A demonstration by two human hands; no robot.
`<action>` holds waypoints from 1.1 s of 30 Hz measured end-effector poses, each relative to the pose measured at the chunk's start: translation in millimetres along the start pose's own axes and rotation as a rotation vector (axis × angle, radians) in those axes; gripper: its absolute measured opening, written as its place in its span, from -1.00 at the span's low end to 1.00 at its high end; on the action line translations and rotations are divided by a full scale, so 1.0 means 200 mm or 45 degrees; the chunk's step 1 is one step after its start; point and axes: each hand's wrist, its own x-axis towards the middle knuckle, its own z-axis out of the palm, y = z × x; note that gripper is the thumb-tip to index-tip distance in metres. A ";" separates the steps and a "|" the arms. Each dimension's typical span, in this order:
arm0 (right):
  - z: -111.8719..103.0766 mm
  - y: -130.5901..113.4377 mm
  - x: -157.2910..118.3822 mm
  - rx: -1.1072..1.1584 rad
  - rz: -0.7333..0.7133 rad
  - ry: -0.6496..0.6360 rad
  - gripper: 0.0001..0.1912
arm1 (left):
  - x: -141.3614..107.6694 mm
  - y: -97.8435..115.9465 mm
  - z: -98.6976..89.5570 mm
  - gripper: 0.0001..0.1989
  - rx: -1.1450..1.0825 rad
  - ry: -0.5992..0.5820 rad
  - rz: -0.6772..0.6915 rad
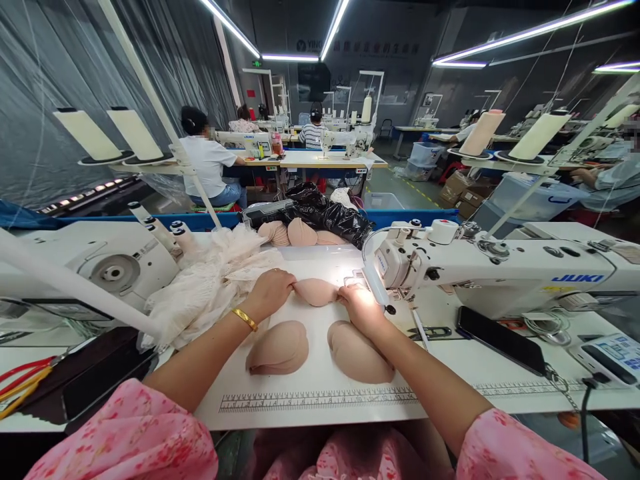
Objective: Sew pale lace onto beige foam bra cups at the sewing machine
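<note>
A beige bra cup is held just above the white sewing table between my two hands. My left hand pinches its left end, and my right hand pinches its right end near the lit needle area. Closer to me lie two stacks of beige bra cups, the left stack below my left hand and the right stack partly under my right forearm. The sewing machine stands to the right of my right hand. Cream lace fabric is heaped left of my left hand.
More bra cups and black plastic bags sit at the table's back. A phone and small scissors lie at right. A printed ruler runs along the front edge. A thread stand pole crosses at left. Co-workers sit beyond.
</note>
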 end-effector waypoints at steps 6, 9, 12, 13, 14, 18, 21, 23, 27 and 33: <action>-0.02 -0.04 -0.01 0.002 0.036 0.002 -0.85 | -0.05 0.00 -0.07 -0.70 0.001 -0.007 -0.062; -0.04 -0.06 -0.01 0.076 0.036 0.037 -0.92 | -0.06 0.00 -0.05 -0.71 -0.028 -0.026 -0.084; -0.04 -0.08 0.01 0.167 0.034 0.051 -0.73 | -0.07 0.02 -0.01 -0.70 -0.072 -0.029 -0.100; -0.03 -0.08 0.02 0.194 0.039 0.048 -0.71 | -0.07 0.03 0.00 -0.70 -0.082 -0.027 -0.106; -0.03 -0.08 0.03 0.218 0.048 0.043 -0.71 | -0.07 0.03 0.02 -0.70 -0.089 -0.024 -0.111; 0.00 -0.06 0.05 0.237 0.107 0.052 -0.75 | -0.05 0.04 0.05 -0.70 -0.090 -0.019 -0.104; 0.01 -0.05 0.06 0.154 0.167 0.101 -0.73 | -0.05 0.02 0.02 -0.72 -0.068 0.011 -0.111; 0.01 -0.05 0.06 0.075 0.205 0.117 -0.72 | -0.06 -0.02 -0.03 -0.71 -0.056 0.049 -0.141; 0.00 -0.06 0.07 -0.065 0.240 0.095 -0.69 | -0.18 -0.09 -0.19 -0.65 -0.043 0.144 -0.241; -0.07 -0.12 0.04 -0.133 -0.035 -0.081 -0.51 | -0.56 -0.08 -0.28 -0.66 -0.150 0.431 -0.340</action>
